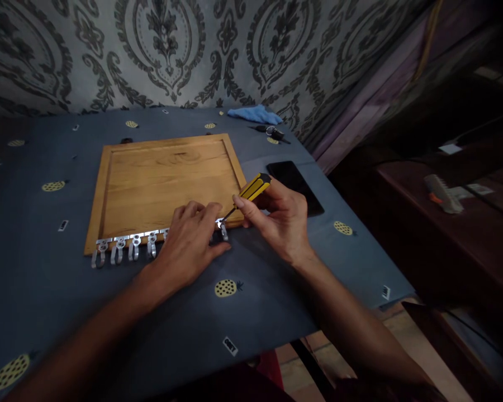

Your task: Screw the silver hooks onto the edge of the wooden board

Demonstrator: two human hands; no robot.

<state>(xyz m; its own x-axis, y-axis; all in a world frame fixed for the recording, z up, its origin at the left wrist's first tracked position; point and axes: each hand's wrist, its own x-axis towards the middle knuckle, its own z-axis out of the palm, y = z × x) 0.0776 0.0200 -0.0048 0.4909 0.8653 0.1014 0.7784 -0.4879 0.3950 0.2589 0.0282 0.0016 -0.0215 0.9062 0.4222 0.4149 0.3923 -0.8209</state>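
A framed wooden board (167, 178) lies flat on the table, with a metal hook rail (136, 240) along its near edge. My left hand (188, 240) rests over the right part of the rail, its fingers bent onto the board and the thumb beside the end hook (223, 231). It holds the rail against the wood and hides some of the hooks. In my right hand (280, 218) a yellow-and-black screwdriver (255, 188) is pinched by the handle, tilted. Its tip meets the rail's right end; any screw there is too small to make out.
A black phone (295, 187) lies right of the board, close to my right hand. Keys (272, 133) and a blue cloth (255, 114) are at the back right of the table (151, 340). A brush (443, 194) sits on a dark reddish surface (444, 223) farther right.
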